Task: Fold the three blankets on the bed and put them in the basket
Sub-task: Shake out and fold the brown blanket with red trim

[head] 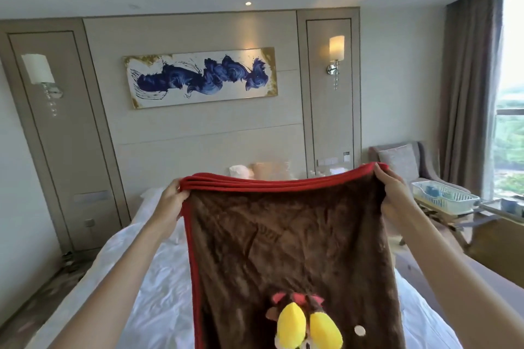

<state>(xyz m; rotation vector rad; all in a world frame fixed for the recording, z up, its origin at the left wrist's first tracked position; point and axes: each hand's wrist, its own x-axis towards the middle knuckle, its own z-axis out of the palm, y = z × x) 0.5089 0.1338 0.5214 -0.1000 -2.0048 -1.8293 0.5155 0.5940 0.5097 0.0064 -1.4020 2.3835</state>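
While both arms are reaching forward over a bed (158, 306) dressed in white sheets, a person is holding up a brown blanket (295, 241) with a red border. The left hand (173, 195) is pinching the blanket's upper left corner, fingers curled closed around several stacked red edges, which suggests the fabric is already doubled over. The right hand (392, 193) is gripping the upper right corner in the same way, fingers wrapped over the top edge and thumb pressed against the near side. The blanket is hanging stretched between the two hands, above the mattress, its top edge sagging slightly in the middle. Near its lower end, a plush decoration with two yellow shapes (309, 326) is showing on the brown surface. Behind the blanket, pale pillows (259, 170) are lying at the head of the bed. A blue and white abstract painting (200, 77) is hanging on the panelled wall, with a lit wall lamp (336, 49) to its right. An armchair (408, 163) is standing near the curtained window, and a pale plastic rack (443, 198) is sitting just in front of it.
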